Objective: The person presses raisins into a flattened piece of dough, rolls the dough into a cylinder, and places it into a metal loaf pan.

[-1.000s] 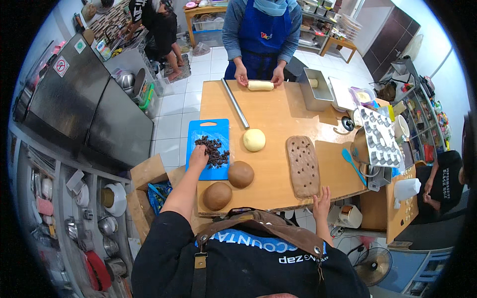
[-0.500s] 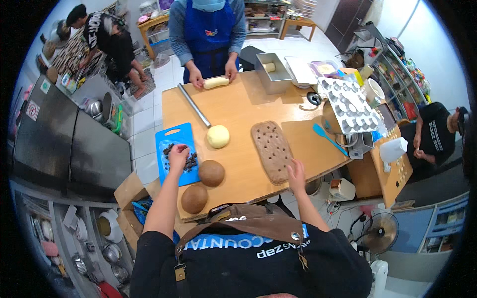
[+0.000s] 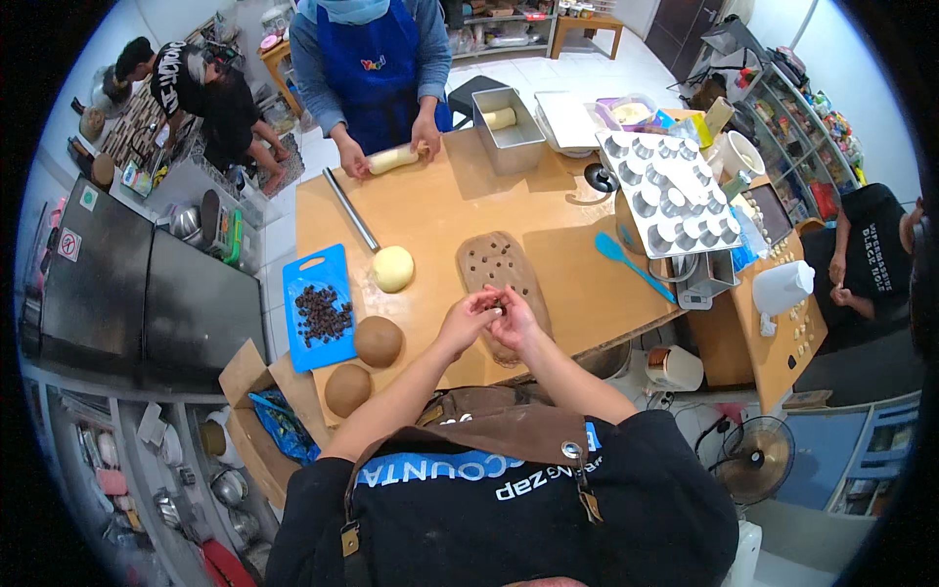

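Over a flattened slab of brown dough (image 3: 499, 256) dotted with dark pieces, my two hands meet close together. My left hand (image 3: 469, 321) has its fingertips pinched against the cupped fingers of my right hand (image 3: 514, 321). A few dark chocolate chips show between them; how many is hidden by the fingers. To the left, a blue cutting board (image 3: 311, 359) carries a loose pile of chocolate chips (image 3: 321, 315). Between board and slab lie a pale yellow dough ball (image 3: 393, 269) and two brown dough balls, one (image 3: 379, 341) beside the board, the other (image 3: 348, 389) nearer me.
A metal rolling tube (image 3: 350, 208) lies behind the yellow ball. Across the table, a person in a blue apron (image 3: 367, 68) handles a pale dough roll (image 3: 393, 160). A loaf tin (image 3: 511, 152), muffin tray (image 3: 636, 171) and blue spatula (image 3: 626, 258) stand or lie back and right.
My left hand has left the chip pile and come right to my right hand, which has risen from the slab's edge. The view has shifted, moving the table leftward in the picture.
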Motion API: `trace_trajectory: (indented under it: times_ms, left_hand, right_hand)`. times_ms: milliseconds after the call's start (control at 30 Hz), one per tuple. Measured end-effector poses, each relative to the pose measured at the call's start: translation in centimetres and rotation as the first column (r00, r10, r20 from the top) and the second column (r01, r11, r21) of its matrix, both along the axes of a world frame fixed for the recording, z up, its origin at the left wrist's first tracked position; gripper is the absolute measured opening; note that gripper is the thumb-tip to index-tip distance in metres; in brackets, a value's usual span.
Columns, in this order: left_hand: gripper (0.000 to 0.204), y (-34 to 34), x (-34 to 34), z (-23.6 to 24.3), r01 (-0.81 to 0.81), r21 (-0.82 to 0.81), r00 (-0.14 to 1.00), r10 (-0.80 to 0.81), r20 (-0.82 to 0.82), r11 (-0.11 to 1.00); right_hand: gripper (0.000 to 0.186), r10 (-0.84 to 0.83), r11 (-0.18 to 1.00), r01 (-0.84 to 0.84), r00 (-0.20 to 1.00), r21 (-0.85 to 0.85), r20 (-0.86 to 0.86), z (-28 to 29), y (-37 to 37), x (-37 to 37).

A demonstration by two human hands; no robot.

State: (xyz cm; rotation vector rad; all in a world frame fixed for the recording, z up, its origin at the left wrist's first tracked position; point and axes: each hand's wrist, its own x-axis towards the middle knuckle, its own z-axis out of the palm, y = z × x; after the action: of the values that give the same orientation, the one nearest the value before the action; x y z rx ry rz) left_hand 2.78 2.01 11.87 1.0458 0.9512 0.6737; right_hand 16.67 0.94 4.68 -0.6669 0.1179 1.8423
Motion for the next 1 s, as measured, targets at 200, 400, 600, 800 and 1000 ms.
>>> trace_trajectory:
  times_ms: [200, 400, 600, 800, 1000]
  left_hand:
    - [0.045, 0.4, 3.6, 0.2, -0.076, -0.06, 0.993, 0.081, 0.089, 0.995]
    - [0.039, -0.3, 2.7, -2.7, -0.313, 0.02, 0.95, 0.312, 0.028, 0.95]
    - [0.039, -2.9, 0.5, -6.1, -0.406, 0.01, 0.892, 0.399, -0.214, 0.914]
    - [0.036, -5.4, 0.3, -8.8, 0.073, 0.288, 0.743, 0.14, -0.655, 0.955]
    - [0.033, -5.3, 1.9, -8.3, 0.509, 0.519, 0.614, 0.132, -0.778, 0.687]
  right_hand:
    - [0.017, 0.038, 0.981, -0.028, 0.998, -0.191, 0.045, 0.4, 0.1, 3.5]
    - [0.029, 0.421, 0.846, -0.53, 0.593, -0.06, 0.686, -1.3, -0.1, 4.9]
    - [0.024, 0.223, 0.684, -0.723, 0.078, -0.098, 0.972, -1.5, -0.4, 5.0]
    - [0.022, 0.381, 0.667, -0.738, 0.226, -0.098, 0.896, -3.1, -0.2, 6.1]
    - [0.022, 0.38, 0.719, -0.675, 0.185, -0.163, 0.906, -3.5, -1.8, 9.8]
